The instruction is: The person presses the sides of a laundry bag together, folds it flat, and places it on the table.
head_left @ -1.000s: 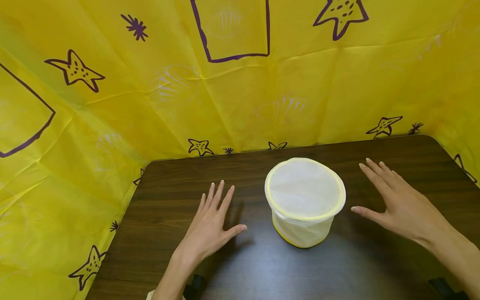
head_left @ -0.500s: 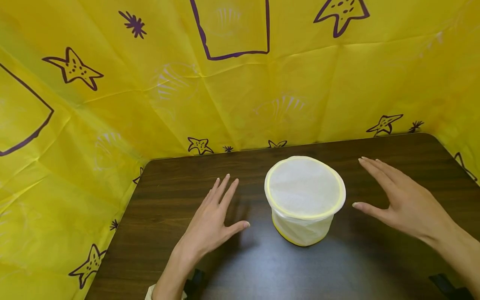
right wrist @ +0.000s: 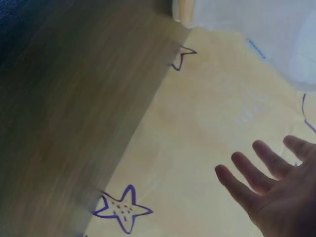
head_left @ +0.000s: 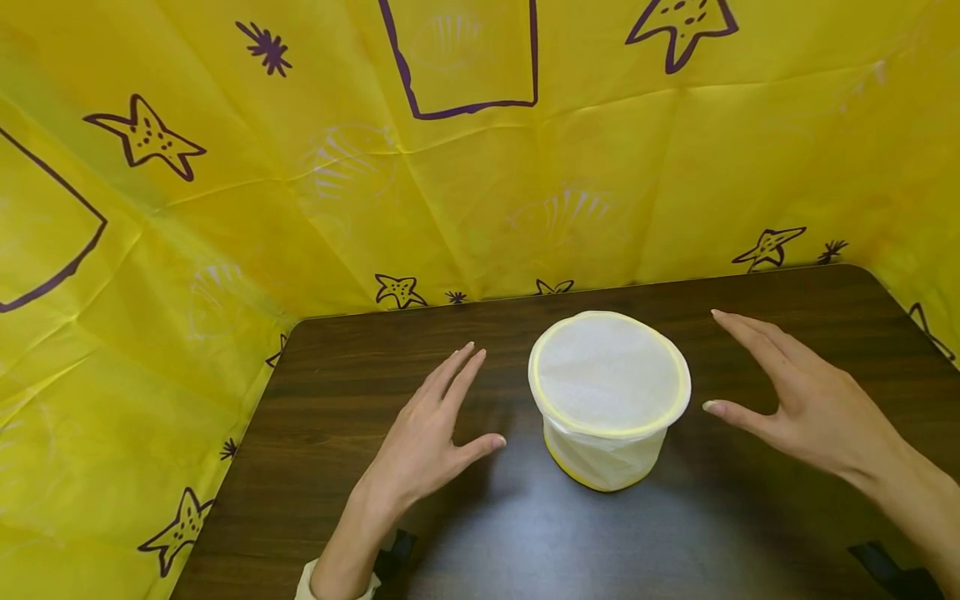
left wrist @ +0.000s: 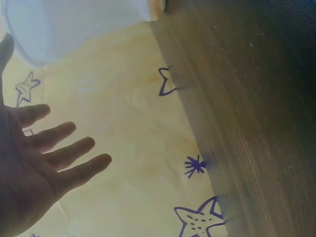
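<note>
A round white fabric container point(head_left: 609, 375) with a pale yellow ring on its flat top and a yellow line round its base stands upright on the dark wooden table point(head_left: 480, 533). To its left hovers my left hand point(head_left: 420, 446), fingers straight and thumb spread toward it, apart from it. On the other side my right hand point(head_left: 817, 408) holds the same kind of pose, palm facing the container, thumb tip near its rim. Both palms show bare in the wrist views, where the container's side point(left wrist: 94, 22) appears at the top. A small label point(right wrist: 256, 49) sits on its side in the right wrist view.
A yellow cloth point(head_left: 465, 200) printed with starfish and fish hangs behind the table and along both sides. Dark straps point(head_left: 393, 554) show under the left wrist and below the right forearm. A light sleeve cuff point(head_left: 306, 583) is at the left wrist.
My left hand has moved a little right and up, toward the container, and turned more edge-on. The right hand has turned slightly, its fingers closer together. The container has stayed in place.
</note>
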### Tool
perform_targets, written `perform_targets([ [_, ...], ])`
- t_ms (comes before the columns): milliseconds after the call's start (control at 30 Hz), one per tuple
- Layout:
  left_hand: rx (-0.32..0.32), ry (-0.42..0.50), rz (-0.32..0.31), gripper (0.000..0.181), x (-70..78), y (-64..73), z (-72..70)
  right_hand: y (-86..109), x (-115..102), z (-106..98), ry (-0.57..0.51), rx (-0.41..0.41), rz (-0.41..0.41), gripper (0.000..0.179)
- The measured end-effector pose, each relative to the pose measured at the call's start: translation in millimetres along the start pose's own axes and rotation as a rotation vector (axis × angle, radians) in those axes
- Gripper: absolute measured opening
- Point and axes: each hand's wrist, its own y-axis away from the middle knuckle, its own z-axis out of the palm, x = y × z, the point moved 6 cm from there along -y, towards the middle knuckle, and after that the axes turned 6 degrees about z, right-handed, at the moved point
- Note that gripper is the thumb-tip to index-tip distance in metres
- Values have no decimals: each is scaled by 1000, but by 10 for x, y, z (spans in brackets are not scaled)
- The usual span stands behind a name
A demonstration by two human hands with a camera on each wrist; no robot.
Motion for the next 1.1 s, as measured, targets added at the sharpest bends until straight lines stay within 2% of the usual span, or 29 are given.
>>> perform_targets([
  [367, 20, 79, 48, 99, 100, -92, -35, 12, -136, -80, -119, -12, -9, 103],
  [700, 31, 181, 94, 94, 187, -222, -28, -64, -323, -79, -263, -6, -171, 112],
  [1100, 11, 285, 82, 86, 238, -300, -12, -115, -396, -63, -309, -48, -135, 110],
])
